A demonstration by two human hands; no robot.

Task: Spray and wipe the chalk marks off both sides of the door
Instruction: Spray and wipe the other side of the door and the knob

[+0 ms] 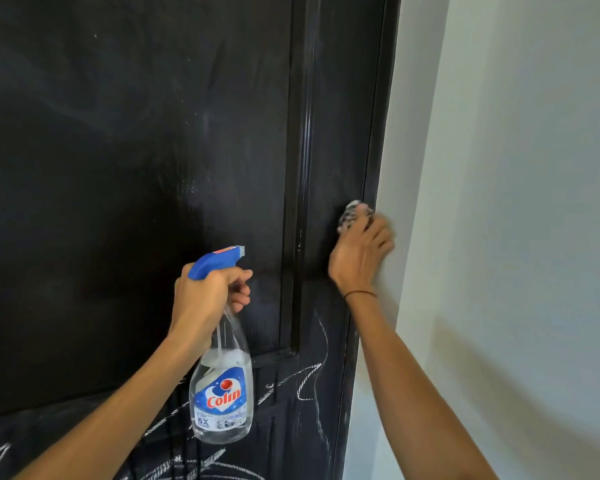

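Note:
A black door (136,168) fills the left and middle of the view. White chalk marks (312,379) cover its lower part; the upper panel shows only faint smears. My left hand (205,299) grips the neck of a clear spray bottle (222,393) with a blue trigger head, its nozzle facing the door. My right hand (361,254) presses a small patterned cloth (352,211) against the door's right stile near its edge, fingers curled round the cloth.
A pale wall (516,237) stands directly to the right of the door's edge. A raised moulding strip (302,168) runs vertically down the door between the panel and the stile.

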